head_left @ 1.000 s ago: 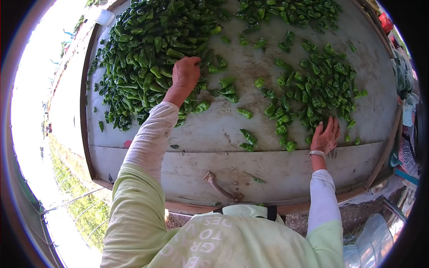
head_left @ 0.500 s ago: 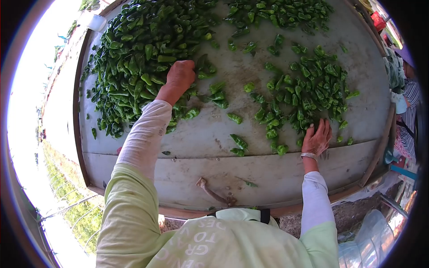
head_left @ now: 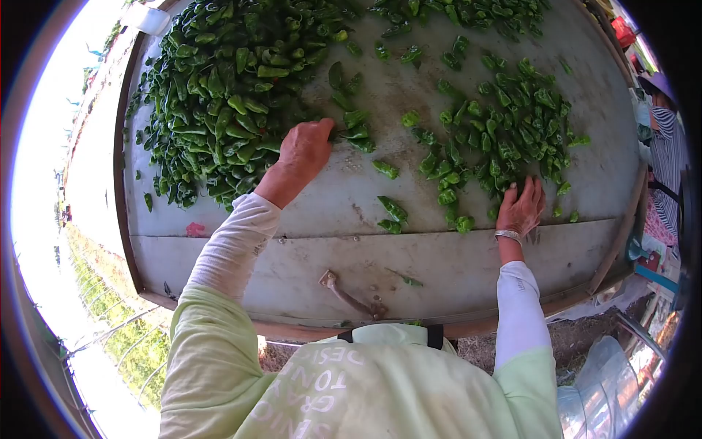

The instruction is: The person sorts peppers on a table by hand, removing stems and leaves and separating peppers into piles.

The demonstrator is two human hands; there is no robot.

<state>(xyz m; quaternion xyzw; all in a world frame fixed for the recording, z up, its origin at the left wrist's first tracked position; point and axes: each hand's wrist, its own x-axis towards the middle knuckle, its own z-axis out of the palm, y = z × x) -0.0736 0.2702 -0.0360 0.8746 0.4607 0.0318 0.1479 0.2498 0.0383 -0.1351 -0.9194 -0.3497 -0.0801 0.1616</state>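
Observation:
A large heap of green peppers covers the left of the grey table. My left hand is at the heap's right edge, its fingers curled down; whatever is inside them is hidden. Several loose peppers lie just right of its fingertips. On the right is a smaller pile of peppers. My right hand rests at this pile's near edge, fingers stretched and apart, holding nothing. Between the hands lie a few single peppers.
A third group of peppers is at the far side. A short curved stick lies near the table's front edge. At far left stands a white container. A person in a striped top is beyond the right edge.
My left hand has moved right and toward me, off the middle of the heap's edge, its fingers still curled. My right hand keeps its place by the small pile. The view has shifted slightly.

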